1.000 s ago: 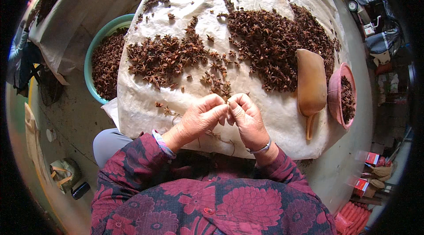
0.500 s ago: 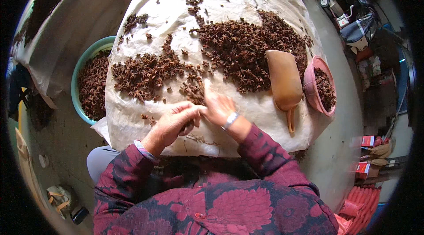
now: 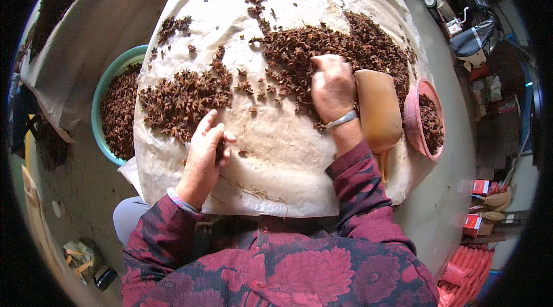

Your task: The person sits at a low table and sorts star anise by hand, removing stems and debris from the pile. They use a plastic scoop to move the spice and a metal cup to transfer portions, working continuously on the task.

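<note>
Dried brown star anise lies on a white cloth (image 3: 282, 163) in a big heap (image 3: 294, 53) at the middle right and a smaller pile (image 3: 190, 96) at the left. My left hand (image 3: 201, 154) is at the near edge of the smaller pile. Its thumb and index finger point forward, while the other fingers curl round dark star anise (image 3: 220, 150). On the near side of the big heap is my right hand (image 3: 334, 88), its fingers bent down toward the pods. Blur and the back of the hand hide whether it grips any.
A tan plastic scoop (image 3: 377, 111) lies right of my right hand, beside a pink basket (image 3: 412, 119) of star anise. A green tub (image 3: 103, 134) filled with more stands at the left. Thin stalks (image 3: 253, 191) lie near the cloth's front edge.
My hands have parted from the middle. The right moved right and forward to the big heap, the left slightly left. The small cluster between them has left the bare middle of the cloth.
</note>
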### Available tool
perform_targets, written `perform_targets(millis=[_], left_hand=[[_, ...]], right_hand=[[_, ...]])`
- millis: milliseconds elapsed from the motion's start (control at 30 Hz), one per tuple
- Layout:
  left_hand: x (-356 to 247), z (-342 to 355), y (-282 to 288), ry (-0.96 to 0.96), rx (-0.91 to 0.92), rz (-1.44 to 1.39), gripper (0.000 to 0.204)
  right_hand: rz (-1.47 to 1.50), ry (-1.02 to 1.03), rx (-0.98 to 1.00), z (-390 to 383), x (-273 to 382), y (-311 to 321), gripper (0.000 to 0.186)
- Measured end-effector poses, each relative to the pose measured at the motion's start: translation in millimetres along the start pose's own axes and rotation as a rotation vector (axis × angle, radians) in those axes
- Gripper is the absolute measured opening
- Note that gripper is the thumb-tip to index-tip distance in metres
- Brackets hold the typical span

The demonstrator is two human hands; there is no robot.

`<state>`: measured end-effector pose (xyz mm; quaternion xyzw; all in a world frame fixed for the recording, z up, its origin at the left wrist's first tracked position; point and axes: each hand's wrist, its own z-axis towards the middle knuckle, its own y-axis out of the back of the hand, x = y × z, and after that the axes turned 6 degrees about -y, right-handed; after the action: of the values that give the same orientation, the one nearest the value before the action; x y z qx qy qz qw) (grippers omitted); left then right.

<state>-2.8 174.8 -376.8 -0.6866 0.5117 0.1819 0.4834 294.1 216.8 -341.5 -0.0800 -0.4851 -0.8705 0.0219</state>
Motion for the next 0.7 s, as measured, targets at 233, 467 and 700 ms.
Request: perform_targets(millis=[233, 467, 700], left_hand=[[-2, -4, -3, -0.085, -0.024, 0.1, 0.068], [-1, -4, -2, -0.058, 0.099, 0.252, 0.033], [6, -4, -2, -0.082, 0.174, 0.342, 0.025]], right_hand=[[-0.053, 0.011, 0.171, -33, -12, -10, 0.033], [0.512, 0.107, 0.387, -74, 30, 14, 0.036], [0.512, -0.145, 0.306, -105, 29, 49, 0.025]])
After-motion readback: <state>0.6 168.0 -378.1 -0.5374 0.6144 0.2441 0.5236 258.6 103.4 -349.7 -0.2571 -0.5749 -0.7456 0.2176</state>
